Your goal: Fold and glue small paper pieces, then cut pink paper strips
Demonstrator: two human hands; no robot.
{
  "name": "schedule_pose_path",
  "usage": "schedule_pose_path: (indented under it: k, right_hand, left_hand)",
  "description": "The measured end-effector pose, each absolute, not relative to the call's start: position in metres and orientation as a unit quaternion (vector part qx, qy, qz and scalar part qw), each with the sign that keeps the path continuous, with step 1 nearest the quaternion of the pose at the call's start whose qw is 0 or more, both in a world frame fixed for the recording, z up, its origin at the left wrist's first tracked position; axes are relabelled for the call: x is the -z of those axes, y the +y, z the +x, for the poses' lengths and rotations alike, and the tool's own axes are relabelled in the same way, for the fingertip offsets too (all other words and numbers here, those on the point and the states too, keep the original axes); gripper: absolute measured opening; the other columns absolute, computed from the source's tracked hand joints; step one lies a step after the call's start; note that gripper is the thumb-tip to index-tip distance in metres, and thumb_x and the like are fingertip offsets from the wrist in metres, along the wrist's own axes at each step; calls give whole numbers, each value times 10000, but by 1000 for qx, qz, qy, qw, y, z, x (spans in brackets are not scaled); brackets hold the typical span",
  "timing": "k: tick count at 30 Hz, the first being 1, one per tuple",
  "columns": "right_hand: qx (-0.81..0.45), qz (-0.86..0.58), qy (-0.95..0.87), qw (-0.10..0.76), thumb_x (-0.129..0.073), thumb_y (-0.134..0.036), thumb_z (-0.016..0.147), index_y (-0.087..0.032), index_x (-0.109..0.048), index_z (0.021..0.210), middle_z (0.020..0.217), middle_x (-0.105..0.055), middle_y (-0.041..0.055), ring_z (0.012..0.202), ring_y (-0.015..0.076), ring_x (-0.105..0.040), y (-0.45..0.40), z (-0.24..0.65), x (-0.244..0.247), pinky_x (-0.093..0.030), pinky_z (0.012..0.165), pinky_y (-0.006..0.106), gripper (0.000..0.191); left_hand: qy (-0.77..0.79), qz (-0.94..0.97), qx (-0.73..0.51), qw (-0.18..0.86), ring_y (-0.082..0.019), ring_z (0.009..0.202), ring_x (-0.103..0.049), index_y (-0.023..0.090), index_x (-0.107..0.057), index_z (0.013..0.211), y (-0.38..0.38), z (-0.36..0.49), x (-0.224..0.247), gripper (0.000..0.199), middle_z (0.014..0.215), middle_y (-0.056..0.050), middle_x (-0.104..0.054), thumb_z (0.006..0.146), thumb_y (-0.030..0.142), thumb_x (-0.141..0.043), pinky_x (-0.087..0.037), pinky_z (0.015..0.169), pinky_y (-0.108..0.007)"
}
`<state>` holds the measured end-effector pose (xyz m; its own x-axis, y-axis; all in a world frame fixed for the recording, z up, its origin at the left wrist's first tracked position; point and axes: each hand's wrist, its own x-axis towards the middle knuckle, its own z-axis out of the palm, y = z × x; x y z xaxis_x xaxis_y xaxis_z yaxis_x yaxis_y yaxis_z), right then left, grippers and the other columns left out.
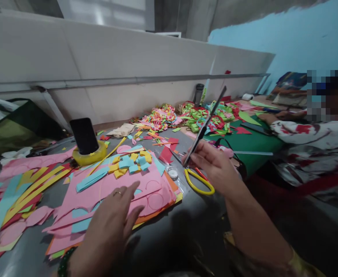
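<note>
My right hand pinches a long, slim black-and-silver tool near its lower end, tilted up and away to the right; its exact kind is unclear. Just below that hand lie yellow-handled scissors. My left hand is open, fingers apart and holding nothing, over a stack of pink felt sheets with drawn circles and cut-outs. Small yellow and blue felt pieces sit on the stack, beside a bundle of blue strips. A small round clear-and-white item rests by the stack's right edge.
A phone leans upright in a yellow tape roll. Coloured strips spread at left. Piles of bright felt pieces and a dark bottle stand farther back. At right, a co-worker's patterned sleeve reaches over green material.
</note>
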<state>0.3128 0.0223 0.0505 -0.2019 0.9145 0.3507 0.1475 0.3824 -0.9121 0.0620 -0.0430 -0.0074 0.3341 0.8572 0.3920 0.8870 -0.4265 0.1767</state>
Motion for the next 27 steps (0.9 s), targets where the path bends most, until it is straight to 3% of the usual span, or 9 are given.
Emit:
schedule_pose_path:
  k: [6,11,15,19,27]
  right_hand:
    - [-496,-345,-657,450,-463,-268,845,-192,-534,885,721,-587,28,629,143,-556,-23,305,-56,-471,574,259,112]
    - [-430,-486,-637,416,-402,-310,856,-177,-564,910,556,-411,-28,487,120,-397,-18,329,-24,-328,459,239,217]
    - [-328,-562,-686,326,-444,-436,899,-225,-544,969,640,-499,-31,581,139,-472,-23,336,3,-350,529,246,244]
    - [-287,-571,-725,256,-417,-426,926,-240,-553,957,807,-628,-4,741,169,-571,-32,337,16,-404,660,273,233]
    - [-249,-585,-737,229,-430,-431,924,-247,-591,991,951,-675,28,829,190,-624,-32,347,23,-450,697,286,253]
  left_hand:
    - [-498,-852,164,18,-248,1076,-574,167,-499,1282,-36,85,-19,404,1194,-115,-611,891,255,-452,-500,903,-397]
    - [-509,-849,142,8,-283,1241,-471,81,-386,1369,-51,103,26,644,1367,-172,-496,881,498,-441,-441,1002,-411]
    - [-536,-832,141,25,-308,1227,-470,62,-404,1360,-53,103,47,689,1341,-190,-510,877,553,-393,-434,999,-444]
    - [-533,-834,140,45,-324,1192,-487,61,-435,1344,-53,104,48,689,1303,-200,-530,865,556,-414,-443,975,-457]
    - [-527,-833,155,72,-310,1225,-459,77,-435,1339,-56,102,57,675,1327,-183,-514,866,558,-414,-418,995,-444]
